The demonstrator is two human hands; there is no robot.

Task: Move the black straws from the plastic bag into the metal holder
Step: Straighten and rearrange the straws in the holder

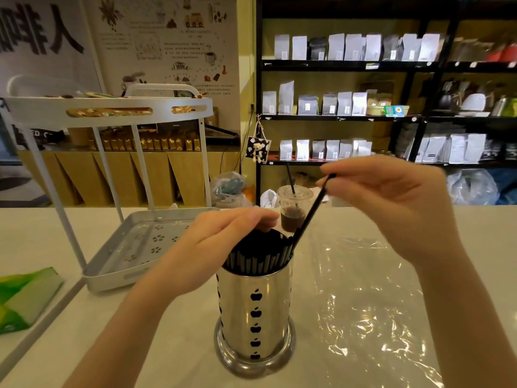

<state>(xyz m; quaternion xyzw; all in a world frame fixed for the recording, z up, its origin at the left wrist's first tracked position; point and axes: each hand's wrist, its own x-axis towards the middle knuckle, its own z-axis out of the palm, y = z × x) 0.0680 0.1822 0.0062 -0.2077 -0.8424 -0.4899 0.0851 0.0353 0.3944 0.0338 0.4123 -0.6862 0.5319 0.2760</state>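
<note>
A shiny metal holder [256, 312] with black apple cut-outs stands on the counter, packed with several black straws [257, 254]. My left hand [212, 245] rests on the tops of those straws, fingers curled over them. My right hand [391, 205] pinches the upper end of a single black straw [310, 212], which slants down with its lower end inside the holder's right rim. The clear plastic bag [372, 301] lies flat and crumpled on the counter to the right of the holder.
A plastic cup of dark drink with a straw [293, 208] stands just behind the holder. A white two-tier metal rack [123, 247] occupies the left. A green packet [25, 298] lies at the far left edge. Shelves of bags line the back wall.
</note>
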